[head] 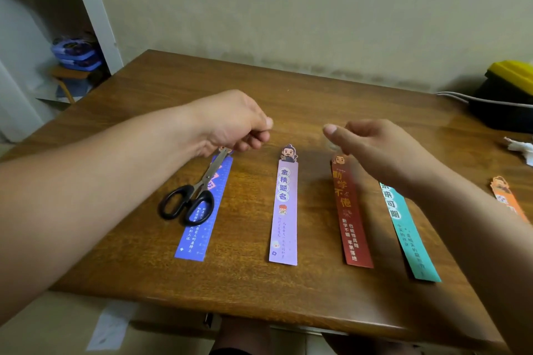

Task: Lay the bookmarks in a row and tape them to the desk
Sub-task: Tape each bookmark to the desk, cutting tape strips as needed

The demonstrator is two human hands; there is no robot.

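Bookmarks lie in a row on the bench (pixel 288 89) in front of you: a blue one (pixel 199 236) at the left with scissors (pixel 190 199) resting across its upper half, then a lilac one (pixel 284 219), a red one (pixel 350 228) and a teal one (pixel 409 239), each well apart from its neighbour; an orange one (pixel 507 199) sits off to the right, partly hidden by your forearm. Your left hand (pixel 233 121) hovers over the top of the blue bookmark with fingers curled and thumb pinched in; your right hand (pixel 372 141) hovers above the tops of the red and teal ones, loosely half open with the thumb out. You may be stretching clear tape between them, but the picture is too blurred there to tell whether either hand has hold of anything. These strips look like thin card, light and slick, so they will likely slide or skew under a careless touch. Press a fingertip flat on the top end, just below the cut-out figure, while the tape goes across, and avoid lifting by a corner, which could crease it.
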